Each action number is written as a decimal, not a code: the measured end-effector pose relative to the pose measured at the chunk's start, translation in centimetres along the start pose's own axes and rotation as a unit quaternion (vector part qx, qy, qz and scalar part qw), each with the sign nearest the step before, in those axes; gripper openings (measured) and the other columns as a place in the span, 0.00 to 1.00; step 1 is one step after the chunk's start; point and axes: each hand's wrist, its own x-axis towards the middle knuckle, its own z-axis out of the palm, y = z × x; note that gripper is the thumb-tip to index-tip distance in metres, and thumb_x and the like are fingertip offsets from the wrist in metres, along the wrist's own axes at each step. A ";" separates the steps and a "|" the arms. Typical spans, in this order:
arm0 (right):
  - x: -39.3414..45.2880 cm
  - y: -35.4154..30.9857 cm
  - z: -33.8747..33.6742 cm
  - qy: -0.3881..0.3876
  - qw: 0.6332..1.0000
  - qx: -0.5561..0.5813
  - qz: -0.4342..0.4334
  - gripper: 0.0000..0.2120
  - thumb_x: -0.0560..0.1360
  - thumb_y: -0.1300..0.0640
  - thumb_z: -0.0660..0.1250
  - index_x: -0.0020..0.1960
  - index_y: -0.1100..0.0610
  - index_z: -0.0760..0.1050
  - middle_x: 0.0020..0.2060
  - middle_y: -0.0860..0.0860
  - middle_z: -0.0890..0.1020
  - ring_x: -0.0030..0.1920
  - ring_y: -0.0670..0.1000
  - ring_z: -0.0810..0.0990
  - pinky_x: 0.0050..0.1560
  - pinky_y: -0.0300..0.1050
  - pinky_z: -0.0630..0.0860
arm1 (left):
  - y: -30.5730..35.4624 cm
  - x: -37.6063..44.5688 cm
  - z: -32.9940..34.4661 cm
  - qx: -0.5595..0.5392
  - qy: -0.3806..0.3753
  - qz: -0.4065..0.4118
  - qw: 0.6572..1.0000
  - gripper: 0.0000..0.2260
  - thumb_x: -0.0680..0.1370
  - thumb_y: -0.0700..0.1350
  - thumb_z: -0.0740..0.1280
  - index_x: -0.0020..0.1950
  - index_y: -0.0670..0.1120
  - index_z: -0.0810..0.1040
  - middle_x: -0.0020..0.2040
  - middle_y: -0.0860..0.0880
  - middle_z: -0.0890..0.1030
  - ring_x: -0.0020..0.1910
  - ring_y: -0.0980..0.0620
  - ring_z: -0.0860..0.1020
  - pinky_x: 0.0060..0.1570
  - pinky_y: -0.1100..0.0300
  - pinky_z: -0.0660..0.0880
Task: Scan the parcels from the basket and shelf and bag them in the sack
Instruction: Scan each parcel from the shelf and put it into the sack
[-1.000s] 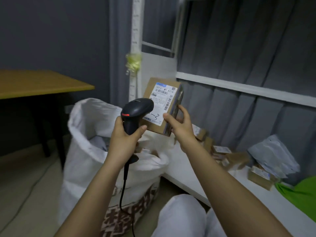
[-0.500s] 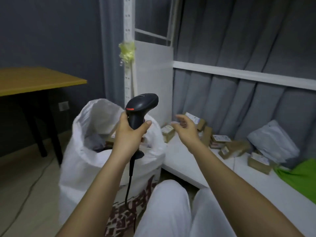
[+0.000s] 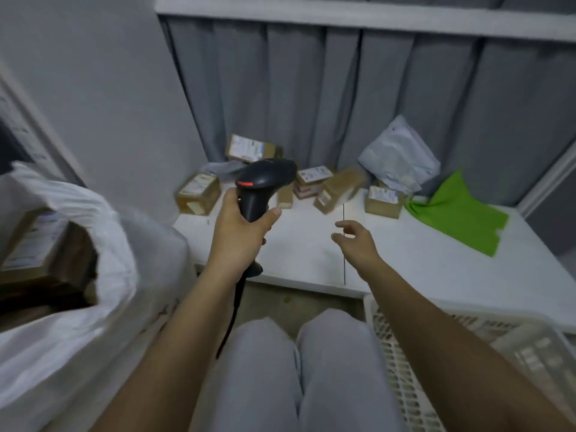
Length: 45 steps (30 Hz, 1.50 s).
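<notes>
1. Reaching toward the shelf (image 3: 311, 244), the right hand (image 3: 355, 244) is now emptied, fingers loosely spread.
2. The scanner (image 3: 265, 185) is gripped by the left hand (image 3: 240, 235).
3. The scanned box (image 3: 34, 241) is now seen inside the sack (image 3: 103, 232), left of the shelf.
4. More parcels (image 3: 336, 190) are left at the shelf's back.

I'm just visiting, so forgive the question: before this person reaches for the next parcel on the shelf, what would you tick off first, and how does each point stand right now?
1. Right hand free to pick: ok, it is open, holds nothing and hovers above the shelf.
2. Scanner ready: ok, the left hand grips its handle.
3. Parcels left to scan: ok, several cardboard boxes, such as the one at the left, lie at the back of the shelf.
4. Label facing up on the next box: cannot tell, some labels show but which box comes next is unclear.
5. Sack open to receive: ok, its mouth gapes at the left.
6. Basket contents: cannot tell, little of its inside shows.
</notes>
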 end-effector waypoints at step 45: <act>6.0 -4.6 1.7 0.069 0.936 0.338 0.064 0.20 0.75 0.47 0.70 0.61 0.46 0.64 0.56 0.54 0.80 0.53 0.52 0.81 0.39 0.44 0.79 | -8.7 8.6 4.6 -0.164 0.134 -0.127 0.969 0.18 0.76 0.43 0.71 0.59 0.53 0.66 0.48 0.55 0.75 0.48 0.49 0.78 0.48 0.54 0.78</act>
